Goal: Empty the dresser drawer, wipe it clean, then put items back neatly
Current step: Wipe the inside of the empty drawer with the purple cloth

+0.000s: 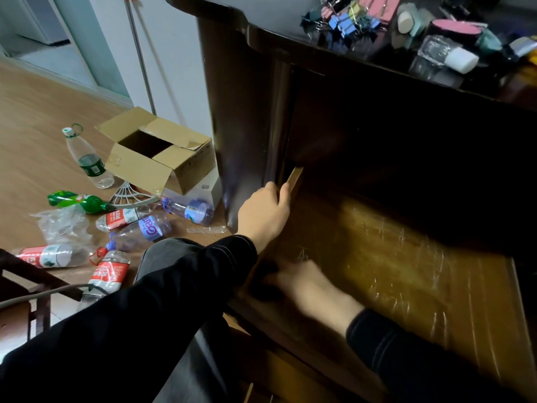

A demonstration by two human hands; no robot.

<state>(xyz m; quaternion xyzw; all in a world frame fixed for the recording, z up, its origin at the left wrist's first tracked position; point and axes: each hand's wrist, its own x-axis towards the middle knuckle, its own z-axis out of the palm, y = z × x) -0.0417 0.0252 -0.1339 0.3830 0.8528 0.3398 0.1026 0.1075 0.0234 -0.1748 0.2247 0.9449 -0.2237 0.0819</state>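
The dresser drawer [421, 286] is pulled out, and its glossy brown bottom shows bare and streaked with reflections. My left hand [267, 210] grips the top edge of the drawer's left side wall near the dresser frame, fingers curled over it. My right hand [308, 286] is inside the drawer at the front left corner, blurred by motion. It lies against a dark thing [266, 286], maybe a cloth; how the fingers hold it is unclear. On the dresser top [261, 27] lie coloured binder clips [345, 21], tape rolls [456, 29] and a clear bottle with a white cap [447, 55].
To the left, on the wooden floor, stands an open cardboard box [157, 152] with several plastic bottles [87, 158] and crumpled plastic scattered around it. A thin metal pole [139, 53] leans by the wall. A dark chair frame [26, 280] is at the lower left.
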